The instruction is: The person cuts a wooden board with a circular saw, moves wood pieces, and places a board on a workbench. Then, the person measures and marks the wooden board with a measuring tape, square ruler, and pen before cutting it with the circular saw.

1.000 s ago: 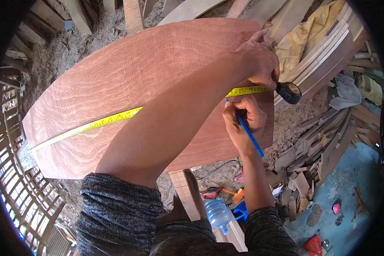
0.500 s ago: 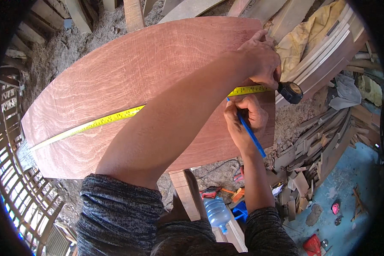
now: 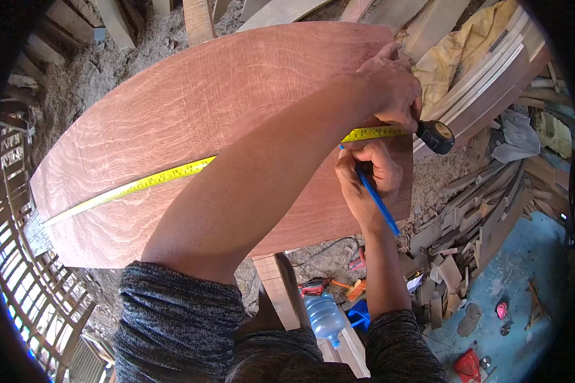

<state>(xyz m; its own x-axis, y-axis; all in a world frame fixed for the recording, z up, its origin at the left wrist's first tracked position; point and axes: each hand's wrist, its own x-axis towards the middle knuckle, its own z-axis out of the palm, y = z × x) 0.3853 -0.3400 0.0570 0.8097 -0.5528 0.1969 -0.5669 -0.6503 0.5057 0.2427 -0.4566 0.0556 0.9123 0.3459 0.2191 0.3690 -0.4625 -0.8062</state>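
Note:
A curved reddish plywood panel [image 3: 140, 127] lies below me, with a yellow tape measure blade [image 3: 167, 173] stretched across it from the left tip to its black case [image 3: 436, 138] at the right edge. My left arm crosses over the panel, and my left hand [image 3: 395, 89] grips the tape beside its case, fingers curled at the panel's right edge. Just under the blade, my right hand [image 3: 367, 175] is closed around a blue pencil [image 3: 380, 207], whose tip touches the panel at the blade's lower edge.
Curved timber ribs [image 3: 115, 22] surround the panel on a shavings-covered floor. A stack of curved strips [image 3: 485, 83] and a tan cloth [image 3: 460, 45] lie at right, scrap boards [image 3: 466, 236] at lower right. Below are a blue water jug [image 3: 326, 316], tools [image 3: 354, 290] and a wooden support [image 3: 278, 287].
Both hands and the tape case have shifted very slightly to the right, along with the panel's edge in the picture. The grips on tape and pencil are the same.

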